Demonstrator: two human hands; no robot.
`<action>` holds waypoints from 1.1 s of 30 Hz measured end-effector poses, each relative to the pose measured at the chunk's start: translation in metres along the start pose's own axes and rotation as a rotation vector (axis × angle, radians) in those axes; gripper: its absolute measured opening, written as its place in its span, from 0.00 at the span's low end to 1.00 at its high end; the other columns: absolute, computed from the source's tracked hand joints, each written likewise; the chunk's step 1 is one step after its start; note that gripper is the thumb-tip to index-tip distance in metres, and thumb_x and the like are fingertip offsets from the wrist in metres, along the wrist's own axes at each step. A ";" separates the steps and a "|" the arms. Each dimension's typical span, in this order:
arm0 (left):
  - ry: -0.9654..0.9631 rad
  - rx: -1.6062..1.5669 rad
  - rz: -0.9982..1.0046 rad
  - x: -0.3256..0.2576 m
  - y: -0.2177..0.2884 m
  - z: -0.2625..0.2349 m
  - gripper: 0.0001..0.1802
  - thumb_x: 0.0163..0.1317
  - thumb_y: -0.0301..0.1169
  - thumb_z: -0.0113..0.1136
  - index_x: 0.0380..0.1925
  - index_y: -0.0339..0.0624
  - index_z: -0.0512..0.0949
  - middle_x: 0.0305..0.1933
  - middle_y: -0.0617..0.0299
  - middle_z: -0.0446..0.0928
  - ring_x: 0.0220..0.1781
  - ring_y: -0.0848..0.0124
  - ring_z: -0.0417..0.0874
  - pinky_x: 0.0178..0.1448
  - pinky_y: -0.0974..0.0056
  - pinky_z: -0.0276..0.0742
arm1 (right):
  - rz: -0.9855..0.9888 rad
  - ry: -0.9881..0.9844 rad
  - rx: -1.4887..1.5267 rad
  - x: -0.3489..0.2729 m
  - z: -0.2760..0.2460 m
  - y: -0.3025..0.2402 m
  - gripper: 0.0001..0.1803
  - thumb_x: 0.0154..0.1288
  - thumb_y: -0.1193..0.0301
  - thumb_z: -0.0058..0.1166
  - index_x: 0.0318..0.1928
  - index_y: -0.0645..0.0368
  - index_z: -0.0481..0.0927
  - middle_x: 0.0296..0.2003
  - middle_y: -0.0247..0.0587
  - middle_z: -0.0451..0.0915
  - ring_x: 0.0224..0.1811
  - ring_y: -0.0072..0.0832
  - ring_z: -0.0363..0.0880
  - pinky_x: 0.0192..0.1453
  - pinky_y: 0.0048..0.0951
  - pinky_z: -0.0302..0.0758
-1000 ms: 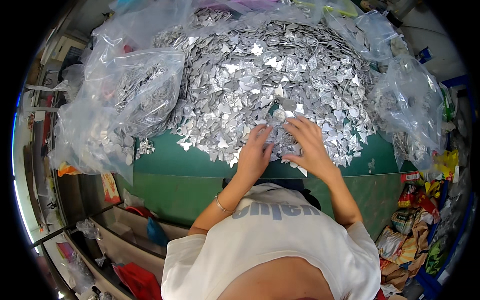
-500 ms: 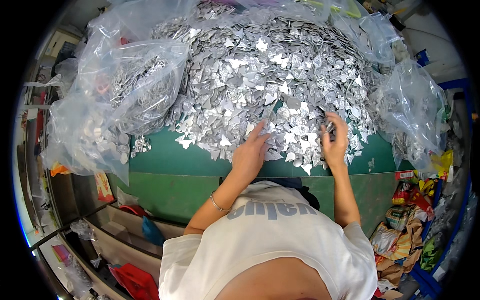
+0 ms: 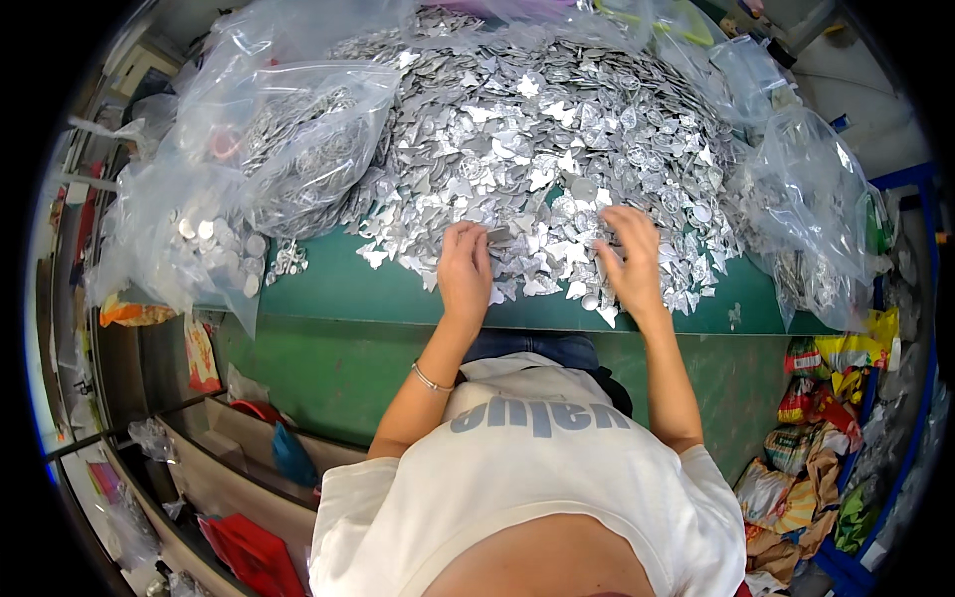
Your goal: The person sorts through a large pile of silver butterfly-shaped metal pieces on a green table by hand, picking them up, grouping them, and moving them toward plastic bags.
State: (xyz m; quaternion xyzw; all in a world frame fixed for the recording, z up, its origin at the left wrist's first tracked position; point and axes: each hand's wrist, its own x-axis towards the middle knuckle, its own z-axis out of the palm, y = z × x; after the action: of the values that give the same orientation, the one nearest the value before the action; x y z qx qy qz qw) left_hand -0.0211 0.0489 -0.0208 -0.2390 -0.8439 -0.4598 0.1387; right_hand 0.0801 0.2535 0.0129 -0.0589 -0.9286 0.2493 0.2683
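Note:
A wide heap of small flat silver metal pieces (image 3: 557, 129), many cut in butterfly-like and round shapes, spreads over the green tabletop (image 3: 388, 298). At the heap's near edge, my left hand (image 3: 465, 274) has its thumb and fingers closed on a flat grey metal piece (image 3: 498, 236). My right hand (image 3: 635, 264) reaches into loose pieces to the right, its fingers curved and the thumb held apart. I make out nothing gripped in it. Between both hands lie scattered pieces of the same metal.
Clear plastic bags of metal pieces stand left (image 3: 318, 149) and right (image 3: 811, 209) of the heap. A small cluster of silver bits (image 3: 287, 261) lies by the left bag. Below left is an open drawer (image 3: 239, 453); colourful packets (image 3: 806, 438) pile up at lower right.
My left hand has moved left and turned more upright, now with a grey piece at its fingertips. My right hand has shifted left, its thumb and fingers wider apart.

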 end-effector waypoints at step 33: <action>-0.613 -1.555 -1.093 -0.008 0.027 -0.043 0.31 0.55 0.19 0.45 0.62 0.33 0.55 0.64 0.43 0.58 0.65 0.53 0.62 0.66 0.53 0.61 | 0.226 0.031 0.116 0.002 0.010 0.016 0.09 0.47 0.78 0.61 0.31 0.63 0.76 0.29 0.39 0.76 0.36 0.32 0.72 0.50 0.31 0.62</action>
State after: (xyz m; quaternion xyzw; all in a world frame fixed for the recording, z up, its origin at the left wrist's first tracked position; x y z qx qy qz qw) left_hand 0.0008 0.0229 0.0184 0.0493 -0.3017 -0.8037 -0.5106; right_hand 0.0732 0.2639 -0.0013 -0.1514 -0.8957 0.3305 0.2560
